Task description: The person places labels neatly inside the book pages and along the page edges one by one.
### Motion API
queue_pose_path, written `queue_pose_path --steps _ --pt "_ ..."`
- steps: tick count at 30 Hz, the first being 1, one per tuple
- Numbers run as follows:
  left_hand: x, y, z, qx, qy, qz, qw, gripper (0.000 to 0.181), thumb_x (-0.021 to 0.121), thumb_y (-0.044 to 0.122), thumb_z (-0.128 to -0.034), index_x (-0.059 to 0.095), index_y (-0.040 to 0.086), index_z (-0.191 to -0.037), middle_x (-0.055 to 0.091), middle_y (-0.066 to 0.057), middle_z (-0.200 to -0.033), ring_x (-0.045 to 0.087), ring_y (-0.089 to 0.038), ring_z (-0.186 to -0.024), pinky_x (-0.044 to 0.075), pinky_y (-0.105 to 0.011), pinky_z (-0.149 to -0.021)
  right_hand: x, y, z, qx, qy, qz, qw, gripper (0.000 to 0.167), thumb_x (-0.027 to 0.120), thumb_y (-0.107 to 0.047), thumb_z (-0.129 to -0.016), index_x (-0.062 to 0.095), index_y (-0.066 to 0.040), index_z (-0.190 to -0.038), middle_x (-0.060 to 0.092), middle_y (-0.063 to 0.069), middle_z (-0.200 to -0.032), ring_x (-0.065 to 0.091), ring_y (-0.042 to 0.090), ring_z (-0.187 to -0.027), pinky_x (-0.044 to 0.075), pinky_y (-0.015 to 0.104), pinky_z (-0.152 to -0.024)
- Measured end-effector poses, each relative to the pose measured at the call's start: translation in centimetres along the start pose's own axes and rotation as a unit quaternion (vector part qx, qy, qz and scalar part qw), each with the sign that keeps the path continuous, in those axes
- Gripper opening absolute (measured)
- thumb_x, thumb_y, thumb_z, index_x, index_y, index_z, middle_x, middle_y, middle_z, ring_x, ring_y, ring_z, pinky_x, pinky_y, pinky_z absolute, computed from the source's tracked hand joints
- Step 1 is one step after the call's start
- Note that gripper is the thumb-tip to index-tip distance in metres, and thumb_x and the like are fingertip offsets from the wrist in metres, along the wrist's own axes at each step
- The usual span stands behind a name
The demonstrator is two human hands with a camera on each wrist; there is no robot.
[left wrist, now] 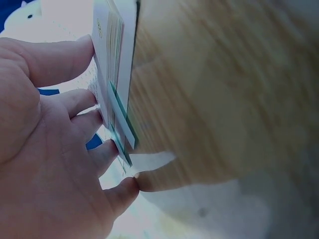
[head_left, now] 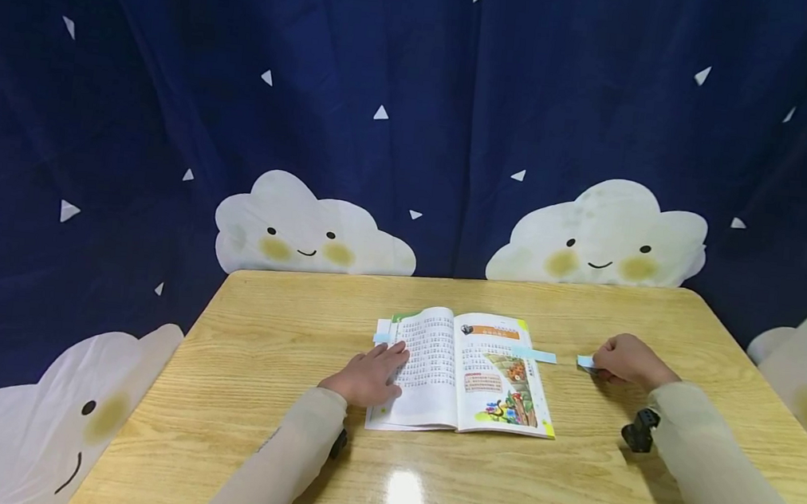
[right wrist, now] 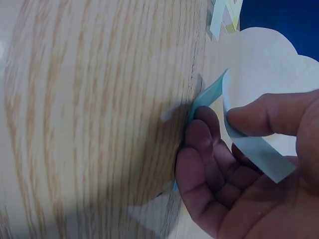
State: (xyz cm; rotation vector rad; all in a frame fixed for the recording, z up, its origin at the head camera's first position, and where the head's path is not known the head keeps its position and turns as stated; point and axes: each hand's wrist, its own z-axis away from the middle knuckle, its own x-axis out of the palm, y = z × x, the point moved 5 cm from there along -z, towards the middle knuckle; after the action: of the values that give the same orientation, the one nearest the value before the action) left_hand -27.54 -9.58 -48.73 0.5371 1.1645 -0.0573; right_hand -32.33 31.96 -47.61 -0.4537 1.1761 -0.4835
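An open book [head_left: 426, 402] with printed text and coloured pictures lies at the middle of the wooden table. My left hand [head_left: 367, 378] rests on its left page, fingers spread and fairly straight. To the right of the book, my right hand [head_left: 630, 361] holds light-blue sticky strips [right wrist: 266, 162]. In the right wrist view the thumb presses a lifted strip that bends at its top, above curled fingers. Another blue strip [head_left: 542, 356] sticks out past the right page's edge. Blue tabs [left wrist: 121, 114] also project from the book's left edge, close to my left fingers.
The wooden table [head_left: 283, 313] has rounded far corners. Behind it hangs a dark blue curtain [head_left: 420, 61] with white triangles and smiling clouds. A black wrist camera [head_left: 640, 431] sits at my right wrist.
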Motion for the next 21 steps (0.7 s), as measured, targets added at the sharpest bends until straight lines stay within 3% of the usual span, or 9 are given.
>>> queue_pose_path --steps 21 --pt "-0.01 0.03 -0.01 0.005 0.003 -0.005 1.0 0.064 0.052 0.031 -0.099 0.029 0.018 -0.158 0.017 0.001 -0.168 0.016 -0.032 -0.156 0.02 -0.059 -0.123 -0.06 0.25 -0.13 0.007 -0.009 0.002 0.9999 0.018 0.052 -0.014 -0.086 0.057 -0.006 -0.071 0.057 0.0 -0.068 0.051 0.014 -0.062 0.043 0.027 -0.057"
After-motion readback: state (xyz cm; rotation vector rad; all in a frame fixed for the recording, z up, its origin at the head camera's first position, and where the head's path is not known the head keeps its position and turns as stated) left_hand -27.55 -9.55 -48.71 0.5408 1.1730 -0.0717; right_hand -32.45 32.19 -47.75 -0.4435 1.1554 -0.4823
